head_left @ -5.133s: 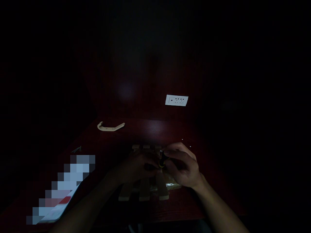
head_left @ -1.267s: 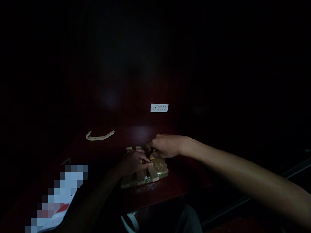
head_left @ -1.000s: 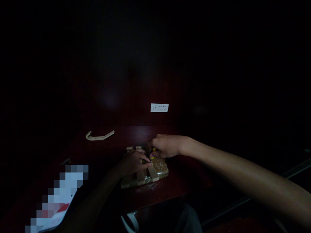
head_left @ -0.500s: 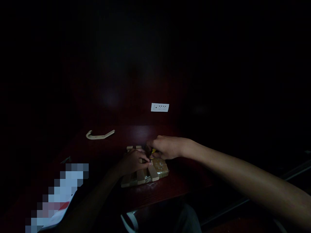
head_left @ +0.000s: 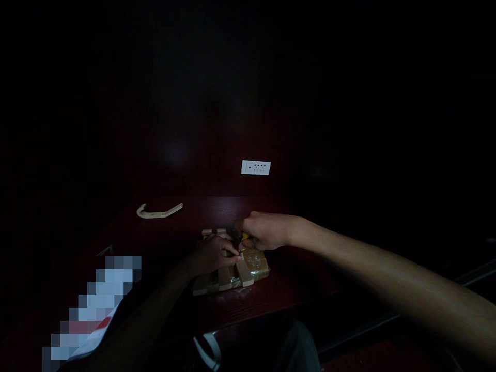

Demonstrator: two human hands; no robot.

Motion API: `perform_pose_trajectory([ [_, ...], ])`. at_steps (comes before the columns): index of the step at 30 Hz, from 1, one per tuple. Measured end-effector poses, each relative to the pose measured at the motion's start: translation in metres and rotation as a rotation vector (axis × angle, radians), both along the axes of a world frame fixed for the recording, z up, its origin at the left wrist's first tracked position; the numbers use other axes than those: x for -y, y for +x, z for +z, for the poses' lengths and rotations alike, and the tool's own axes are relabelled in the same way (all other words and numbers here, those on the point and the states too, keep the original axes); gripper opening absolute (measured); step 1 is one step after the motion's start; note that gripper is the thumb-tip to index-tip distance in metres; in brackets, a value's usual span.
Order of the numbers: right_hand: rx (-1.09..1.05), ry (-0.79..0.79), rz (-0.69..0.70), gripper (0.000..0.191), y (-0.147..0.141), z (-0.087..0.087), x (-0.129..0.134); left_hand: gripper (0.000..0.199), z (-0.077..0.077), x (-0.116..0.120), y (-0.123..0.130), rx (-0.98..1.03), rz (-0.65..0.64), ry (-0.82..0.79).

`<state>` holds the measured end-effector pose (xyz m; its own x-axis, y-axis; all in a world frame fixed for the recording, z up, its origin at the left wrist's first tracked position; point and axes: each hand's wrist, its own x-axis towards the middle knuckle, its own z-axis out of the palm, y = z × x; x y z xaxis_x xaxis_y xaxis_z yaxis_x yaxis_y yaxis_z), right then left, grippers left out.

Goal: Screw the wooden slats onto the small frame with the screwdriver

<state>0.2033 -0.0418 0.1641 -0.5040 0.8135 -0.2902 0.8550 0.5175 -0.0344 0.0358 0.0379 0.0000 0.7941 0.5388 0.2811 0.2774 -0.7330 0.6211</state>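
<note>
Head view: your right hand [head_left: 267,231] is closed around a yellow tool [head_left: 244,236], lower end at the rightmost wooden slat [head_left: 244,274]. Your left hand [head_left: 211,255] lies over the slats, fingertips by the tool's lower end; can't tell if they pinch anything. Slats sit on a shiny brown block [head_left: 259,262] on the dark red table [head_left: 267,299]. Curved wooden piece [head_left: 158,214] lies farther back, left.

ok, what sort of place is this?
Likely a dim indoor workspace, home or workshop unclear: dark red tabletop, wall socket beyond it, wooden slats laid side by side.
</note>
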Motion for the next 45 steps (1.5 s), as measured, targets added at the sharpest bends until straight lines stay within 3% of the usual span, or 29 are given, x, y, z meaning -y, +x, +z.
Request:
perform_pose_trajectory([
  [10, 0.034, -0.035, -0.045, 0.028, -0.007, 0.004, -0.001, 0.016, -0.003, -0.001, 0.002, 0.001, 0.011, 0.003],
  [15, 0.116, -0.056, -0.029, 0.03, -0.013, 0.011, 0.004, 0.013, -0.002, -0.001, 0.002, 0.045, -0.043, -0.003],
  [27, 0.145, -0.041, -0.003, 0.025, -0.012, 0.004, 0.0, 0.014, 0.005, 0.004, 0.003, 0.031, -0.038, -0.031],
  [45, 0.166, -0.089, -0.01, 0.025, -0.018, 0.004, -0.01, 0.016, 0.001, 0.0, 0.001, -0.017, -0.004, -0.004],
])
